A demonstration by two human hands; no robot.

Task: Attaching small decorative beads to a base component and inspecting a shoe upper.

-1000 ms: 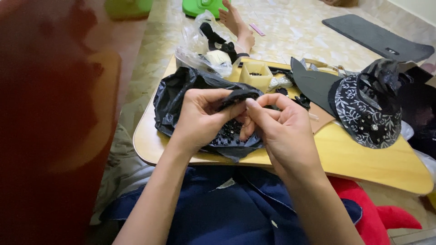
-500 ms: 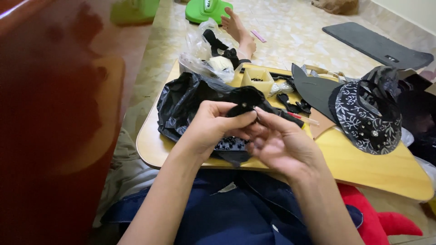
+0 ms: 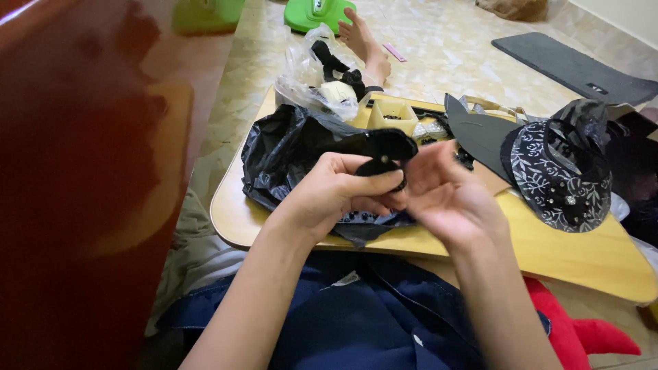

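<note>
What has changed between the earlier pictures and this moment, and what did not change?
The right hand has opened and let go of the black piece; its fingers now spread beside it. The left hand still pinches the piece, now raised slightly. The black plastic bag, the patterned hat and the small yellow box stayed in place on the wooden lap table.

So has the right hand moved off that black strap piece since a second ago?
Yes. The right hand has opened and drawn back rightward toward the patterned hat; the left hand alone pinches the black piece.
</note>
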